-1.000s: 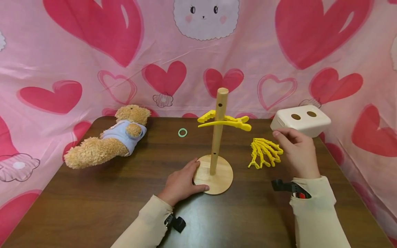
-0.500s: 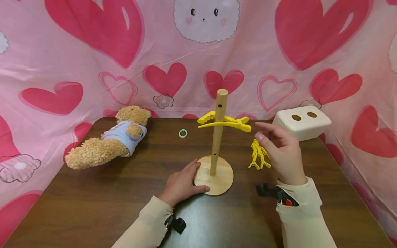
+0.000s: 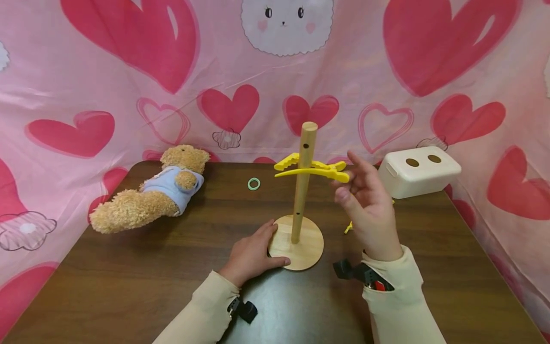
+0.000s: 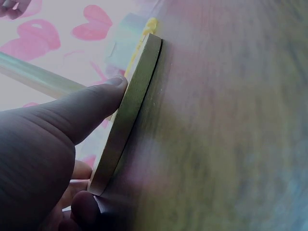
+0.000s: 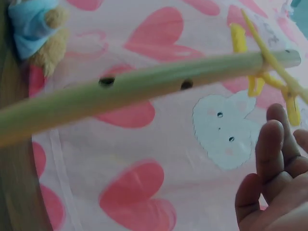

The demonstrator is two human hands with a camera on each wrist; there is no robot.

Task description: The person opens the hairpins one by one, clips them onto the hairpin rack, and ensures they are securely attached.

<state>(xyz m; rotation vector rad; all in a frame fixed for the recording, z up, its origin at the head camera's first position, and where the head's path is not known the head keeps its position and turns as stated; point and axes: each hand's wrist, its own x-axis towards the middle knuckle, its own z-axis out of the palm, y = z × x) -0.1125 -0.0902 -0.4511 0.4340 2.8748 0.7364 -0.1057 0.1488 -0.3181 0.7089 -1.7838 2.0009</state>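
Observation:
My left hand grips the round base of a wooden stand, thumb on its near edge, fingers along its left rim. In the left wrist view the thumb presses the edge of the base. An upright pole with small dark holes rises from the base. A yellow alligator hair clip is clamped across the pole, handle ends to the right. Close to those ends is my right hand, fingers loosely spread and holding nothing. In the right wrist view its fingertips lie just below the clip. Contact cannot be made out.
More yellow pieces lie on the table behind my right hand, mostly hidden. A white box with two round holes stands at the back right. A pale green ring lies left of the pole. A teddy bear lies at the left.
My right hand has moved left from beside the white box to the clip's handle ends, and its fingers have spread. It now covers most of the yellow pile. The left hand has stayed put.

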